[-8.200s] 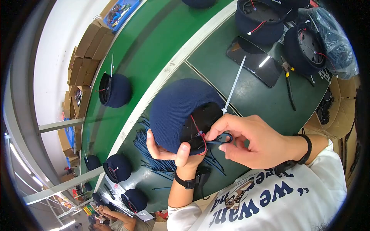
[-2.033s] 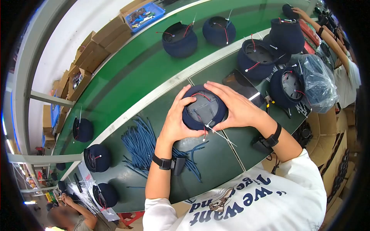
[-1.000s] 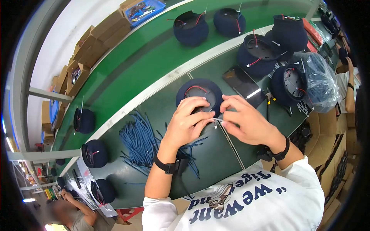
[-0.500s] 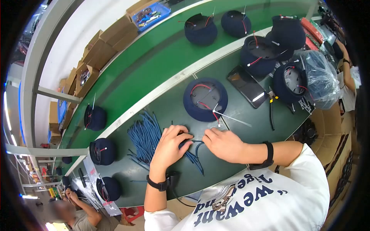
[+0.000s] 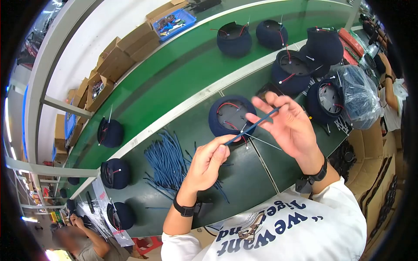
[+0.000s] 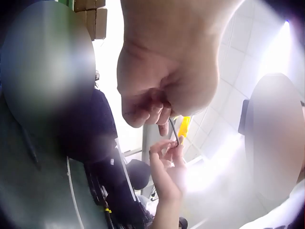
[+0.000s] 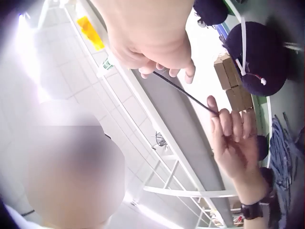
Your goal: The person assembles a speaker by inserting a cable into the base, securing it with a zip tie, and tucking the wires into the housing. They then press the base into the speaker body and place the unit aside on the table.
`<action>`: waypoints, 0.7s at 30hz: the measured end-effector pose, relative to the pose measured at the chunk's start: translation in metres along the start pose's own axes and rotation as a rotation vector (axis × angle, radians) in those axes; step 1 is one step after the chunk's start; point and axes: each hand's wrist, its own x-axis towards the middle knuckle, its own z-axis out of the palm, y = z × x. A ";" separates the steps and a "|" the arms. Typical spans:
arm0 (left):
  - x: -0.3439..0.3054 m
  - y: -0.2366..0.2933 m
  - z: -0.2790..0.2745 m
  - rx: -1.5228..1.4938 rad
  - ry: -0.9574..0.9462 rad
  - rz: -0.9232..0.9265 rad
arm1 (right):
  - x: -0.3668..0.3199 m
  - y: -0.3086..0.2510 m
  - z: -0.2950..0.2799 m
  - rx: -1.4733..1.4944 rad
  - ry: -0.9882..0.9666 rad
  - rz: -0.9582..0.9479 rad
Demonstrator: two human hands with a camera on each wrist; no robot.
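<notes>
In the head view my left hand (image 5: 208, 163) pinches one end of a short dark blue cord (image 5: 254, 126) between thumb and forefinger. My right hand (image 5: 294, 124) holds its other end with the fingers partly spread. The cord runs straight and slanted between the hands, above the table, also in the right wrist view, where the cord (image 7: 183, 92) looks thin and taut. Behind it a round navy knit-covered shell (image 5: 214, 118) rests with its grey inside up. Red wires (image 5: 227, 104) show in it, and a white zip tie (image 5: 265, 142) sticks out from its front rim.
A pile of blue cords (image 5: 165, 156) lies left of the shell. Several similar shells, among them one shell (image 5: 324, 102) by a plastic bag (image 5: 359, 95), stand at the right. More stand on the green belt (image 5: 174, 82). A phone (image 5: 267, 89) is partly hidden behind my right hand.
The hands let go of the shell, leaving it on the table, and went down beside the cord pile. Now they are raised with one cord held between them.
</notes>
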 end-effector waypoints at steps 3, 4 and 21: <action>0.010 -0.004 -0.001 -0.074 0.026 -0.036 | 0.011 -0.007 -0.016 0.176 -0.196 0.030; 0.013 -0.004 0.000 -0.013 0.099 -0.016 | 0.014 -0.011 -0.021 0.028 -0.230 0.012; 0.017 -0.020 0.010 0.308 0.538 0.383 | 0.015 0.045 -0.021 -0.958 -0.302 -0.243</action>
